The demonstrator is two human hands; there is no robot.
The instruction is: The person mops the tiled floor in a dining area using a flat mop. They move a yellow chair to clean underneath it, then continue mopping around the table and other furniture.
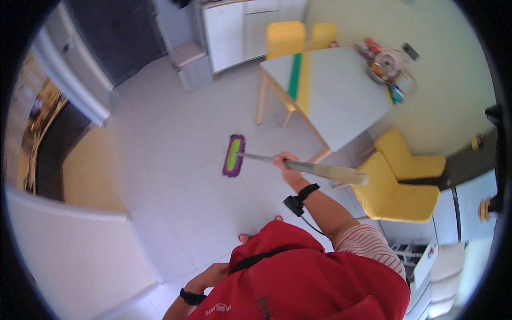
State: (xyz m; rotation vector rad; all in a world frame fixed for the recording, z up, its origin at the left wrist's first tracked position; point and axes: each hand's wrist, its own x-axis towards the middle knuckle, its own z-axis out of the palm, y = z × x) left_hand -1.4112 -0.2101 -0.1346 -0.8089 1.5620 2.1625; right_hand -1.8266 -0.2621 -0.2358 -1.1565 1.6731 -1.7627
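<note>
My right hand point(287, 164) is wrapped around the grey pole of a flat mop point(233, 156). Its purple fringed head with a lime-green top lies flat on the tiled floor, ahead of my feet. From my grip, the handle's thick beige end points off to the right, toward the yellow chairs. A black strap with a small box and a cable sits on my right wrist. My left hand point(214, 275) is low beside my red vest point(298, 288), a black band at its wrist. The vest covers its fingers, so its grip cannot be seen.
A white table point(344, 90) with a green and yellow runner stands ahead right, carrying dishes and packets. Yellow chairs point(392, 186) stand at its near side and far end. White cabinets point(229, 40) line the back. A pale partition point(80, 240) and a doorway are on the left.
</note>
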